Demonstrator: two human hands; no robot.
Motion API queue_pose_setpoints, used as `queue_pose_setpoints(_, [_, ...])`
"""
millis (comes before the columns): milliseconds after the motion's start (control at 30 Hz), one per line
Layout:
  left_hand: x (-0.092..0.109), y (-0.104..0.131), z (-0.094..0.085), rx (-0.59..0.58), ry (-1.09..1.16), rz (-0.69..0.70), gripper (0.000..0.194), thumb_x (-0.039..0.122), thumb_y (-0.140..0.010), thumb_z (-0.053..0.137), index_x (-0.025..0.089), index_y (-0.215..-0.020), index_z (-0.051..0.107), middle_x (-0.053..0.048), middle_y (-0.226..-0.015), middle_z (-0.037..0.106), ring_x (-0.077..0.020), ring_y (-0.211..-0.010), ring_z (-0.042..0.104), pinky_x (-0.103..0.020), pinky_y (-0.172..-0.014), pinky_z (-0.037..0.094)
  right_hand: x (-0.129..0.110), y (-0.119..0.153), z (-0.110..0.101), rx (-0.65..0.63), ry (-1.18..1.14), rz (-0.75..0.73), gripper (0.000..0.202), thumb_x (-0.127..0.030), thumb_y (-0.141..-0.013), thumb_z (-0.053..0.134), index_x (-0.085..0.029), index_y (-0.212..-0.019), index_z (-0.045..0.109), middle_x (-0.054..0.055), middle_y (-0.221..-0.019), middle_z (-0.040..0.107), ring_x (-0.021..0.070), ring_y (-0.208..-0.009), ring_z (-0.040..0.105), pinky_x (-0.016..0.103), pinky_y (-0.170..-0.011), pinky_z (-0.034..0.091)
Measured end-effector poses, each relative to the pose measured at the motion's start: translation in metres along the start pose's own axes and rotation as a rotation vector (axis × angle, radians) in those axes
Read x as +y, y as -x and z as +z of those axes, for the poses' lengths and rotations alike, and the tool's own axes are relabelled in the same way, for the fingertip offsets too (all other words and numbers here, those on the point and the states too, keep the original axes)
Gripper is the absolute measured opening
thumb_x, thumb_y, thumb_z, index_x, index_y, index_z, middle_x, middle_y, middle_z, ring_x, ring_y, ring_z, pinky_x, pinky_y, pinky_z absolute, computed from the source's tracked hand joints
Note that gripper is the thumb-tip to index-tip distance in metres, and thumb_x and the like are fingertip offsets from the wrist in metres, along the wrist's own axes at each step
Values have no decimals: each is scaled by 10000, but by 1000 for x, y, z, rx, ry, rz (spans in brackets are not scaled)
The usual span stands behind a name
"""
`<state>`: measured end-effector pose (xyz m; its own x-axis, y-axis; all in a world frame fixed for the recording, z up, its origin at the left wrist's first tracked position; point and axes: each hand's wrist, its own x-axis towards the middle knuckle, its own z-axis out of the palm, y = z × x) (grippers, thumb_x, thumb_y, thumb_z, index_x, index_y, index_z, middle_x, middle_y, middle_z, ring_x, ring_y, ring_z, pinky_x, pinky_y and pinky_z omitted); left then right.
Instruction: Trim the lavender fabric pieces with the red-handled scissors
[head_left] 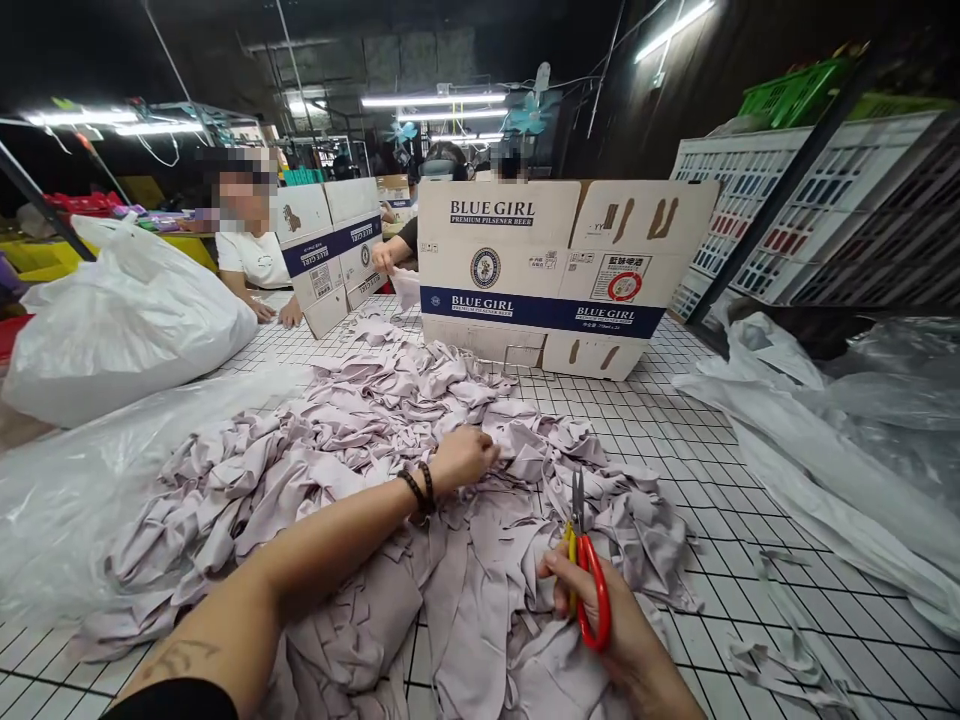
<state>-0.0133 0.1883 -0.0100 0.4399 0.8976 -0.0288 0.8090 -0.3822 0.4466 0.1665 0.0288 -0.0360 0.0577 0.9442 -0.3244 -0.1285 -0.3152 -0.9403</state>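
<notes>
A wide heap of pale pinkish-lilac fabric pieces [480, 590] covers the middle of the table, crumpled and overlapping. My left hand [461, 458], with two dark bead bracelets at the wrist, reaches across to the heap's centre. Its fingers are curled together on the fabric; the fingertips are partly hidden. At the right side of the heap, my right hand [600, 610] holds a pair of scissors [589, 580] with red and yellow handles. The blades point away from me over the cloth and look nearly closed.
Beer cartons [495, 255] stand upright across the table [720, 470]. Behind them are co-workers, one hand [391, 255] holding fabric. White plastic bags [135, 310] lie left, more plastic sheeting [810, 440] right. Cloth scraps [787, 665] lie front right; stacked white crates [795, 200] stand behind.
</notes>
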Motion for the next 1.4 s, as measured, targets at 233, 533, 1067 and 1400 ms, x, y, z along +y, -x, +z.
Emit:
queue_pose_setpoints(233, [-10, -9, -19, -94, 139, -45, 330, 335, -924, 567, 150, -1197, 571, -89, -1183, 605, -220, -999, 620, -419, -844, 537, -12, -53, 17, 213, 207, -120, 308, -360, -668, 822, -178, -784, 602, -9, -657, 622, 155, -550, 556, 269, -509, 446])
queue_pose_setpoints(533, [-24, 11, -16, 90, 302, -62, 357, 311, -913, 585, 159, -1234, 550, -106, -1245, 574, -232, -1054, 601, -440, -878, 524, -70, -92, 71, 33, 188, -238, 256, -340, -938, 572, -187, -1141, 609, 57, -1162, 620, 214, -967, 631, 381, -805, 546])
queue_pose_setpoints(1067, [32, 121, -63, 246, 848, 166, 387, 515, -749, 688, 133, -718, 632, 7, -621, 564, -98, -575, 478, -207, -540, 362, -173, -28, 6, -113, -180, -368, 174, -181, -625, 740, -210, -684, 579, -23, -625, 601, 154, -597, 617, 253, -530, 503])
queue_pose_setpoints(1400, [5, 70, -26, 448, 615, -156, 193, 319, -897, 484, 152, -858, 573, -66, -868, 578, -215, -882, 560, -360, -823, 445, -79, -52, -18, 105, -40, -75, 279, -264, -719, 792, -165, -682, 534, -43, -577, 617, 95, -469, 583, 200, -435, 469])
